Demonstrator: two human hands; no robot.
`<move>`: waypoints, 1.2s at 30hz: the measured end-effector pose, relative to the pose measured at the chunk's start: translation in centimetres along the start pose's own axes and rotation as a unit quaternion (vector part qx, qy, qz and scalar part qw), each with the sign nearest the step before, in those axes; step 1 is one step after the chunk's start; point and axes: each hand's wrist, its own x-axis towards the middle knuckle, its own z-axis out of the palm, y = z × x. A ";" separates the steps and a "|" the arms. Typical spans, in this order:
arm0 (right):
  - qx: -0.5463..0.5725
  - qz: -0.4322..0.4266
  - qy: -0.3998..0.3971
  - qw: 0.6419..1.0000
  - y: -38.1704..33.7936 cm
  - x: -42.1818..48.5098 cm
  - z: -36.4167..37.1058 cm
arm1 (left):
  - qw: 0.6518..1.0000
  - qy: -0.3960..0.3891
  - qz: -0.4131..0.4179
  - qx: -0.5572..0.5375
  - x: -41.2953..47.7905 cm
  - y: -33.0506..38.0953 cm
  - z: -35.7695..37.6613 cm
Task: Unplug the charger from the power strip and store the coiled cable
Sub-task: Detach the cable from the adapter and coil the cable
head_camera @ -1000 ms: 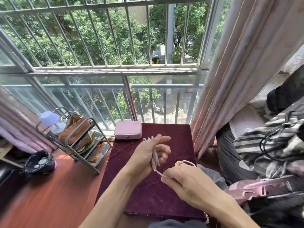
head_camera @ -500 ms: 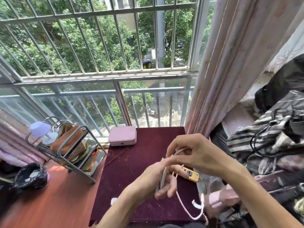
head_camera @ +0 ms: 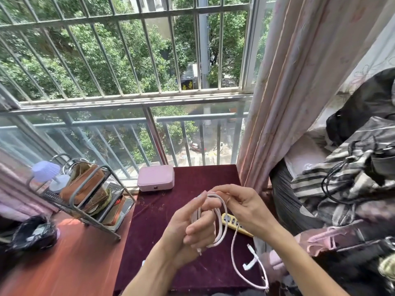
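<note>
Left hand: fingers curled, acting as a spool, with loops of the cable wrapped round them. One finger sticks up at 12, probably to stop the loops sliding off.

Right hand: just beside it at 2 o'clock, fingertips pinching a strand at the top of the coil. It looks like it's feeding and tensioning the next wrap.

The cable is mostly on the left hand. A slack tail drops to 5 o'clock in a low loop off the table edge, with a white end piece hanging free. Can't tell if that's the plug or the connector.

The power strip, yellow, lies flat on the maroon table under the right wrist, at 4 o'clock. Nothing visibly plugged in, so I judge the unplug done, coiling mid-way and storing not started.

Further out: pink box at 11 on the far table edge, a likely stash spot. Wire rack at 9. Curtain at 1.

Risk: the tail snagging on the table corner.
</note>
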 end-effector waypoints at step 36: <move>-0.227 -0.033 -0.133 0.964 -3.0 1.2 -1.8 | 0.939 0.117 -0.103 0.306 1.2 -2.1 -5.6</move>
